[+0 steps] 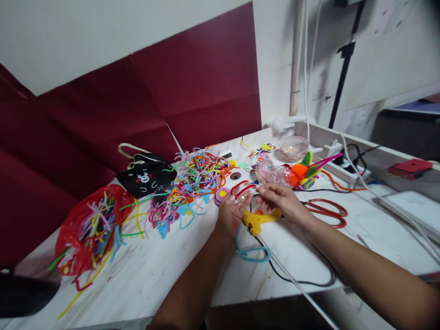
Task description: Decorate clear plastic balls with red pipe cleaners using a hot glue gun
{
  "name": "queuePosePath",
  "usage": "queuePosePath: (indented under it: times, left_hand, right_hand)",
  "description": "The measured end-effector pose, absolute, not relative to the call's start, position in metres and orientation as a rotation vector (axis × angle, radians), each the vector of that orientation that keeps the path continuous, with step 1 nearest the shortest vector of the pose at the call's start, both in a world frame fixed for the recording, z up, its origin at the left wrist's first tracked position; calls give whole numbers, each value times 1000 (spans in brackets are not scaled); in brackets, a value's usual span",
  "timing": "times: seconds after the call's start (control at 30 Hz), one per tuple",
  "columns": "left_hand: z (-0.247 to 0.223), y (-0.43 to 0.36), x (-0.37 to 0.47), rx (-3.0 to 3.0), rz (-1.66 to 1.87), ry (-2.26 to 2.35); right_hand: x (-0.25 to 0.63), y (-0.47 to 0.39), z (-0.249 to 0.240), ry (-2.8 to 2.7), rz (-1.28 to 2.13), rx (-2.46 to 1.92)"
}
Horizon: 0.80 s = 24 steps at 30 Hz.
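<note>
A bent red pipe cleaner (244, 187) runs between my hands above the table. The fingers of my left hand (234, 211) are closed on one end of it. My right hand (280, 200) pinches at its other end, with thumb and forefinger together. Just under my hands lies a yellow hot glue gun (255, 223), a clear glue stick (292, 278) jutting from it toward me. Beside the gun is a light blue pipe cleaner (253, 257) curled in a loop. A round pink and yellow piece (222, 195) sits behind my left hand.
Many coloured pipe cleaners (201, 172) lie heaped behind my left hand, near a red plastic bag (74, 224) and a black pouch (146, 176). Right of my hands are scissors (330, 213), an orange-and-green pipe-cleaner piece (302, 173) and a power strip (347, 172). A black cord (309, 283) crosses the table.
</note>
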<state>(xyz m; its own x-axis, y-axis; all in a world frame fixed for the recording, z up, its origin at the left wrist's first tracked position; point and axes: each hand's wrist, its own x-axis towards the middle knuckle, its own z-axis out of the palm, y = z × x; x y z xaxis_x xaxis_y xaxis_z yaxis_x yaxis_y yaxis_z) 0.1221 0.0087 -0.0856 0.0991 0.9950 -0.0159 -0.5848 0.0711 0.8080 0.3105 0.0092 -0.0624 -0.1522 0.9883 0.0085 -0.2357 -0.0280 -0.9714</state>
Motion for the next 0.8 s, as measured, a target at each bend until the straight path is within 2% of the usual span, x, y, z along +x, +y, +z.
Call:
queuePosePath:
  times: [0.17,0.27,0.8]
  left_hand:
    - [-88,10,126,796,1351,738]
    - [-89,7,130,872,1361,767]
    - [-90,-4,138,996,1414,862]
  right_hand:
    - [308,4,-71,-1541,478,-900]
    - [304,-1,-73,-1697,188,-803]
    - [299,-4,-79,-1721,198,-798]
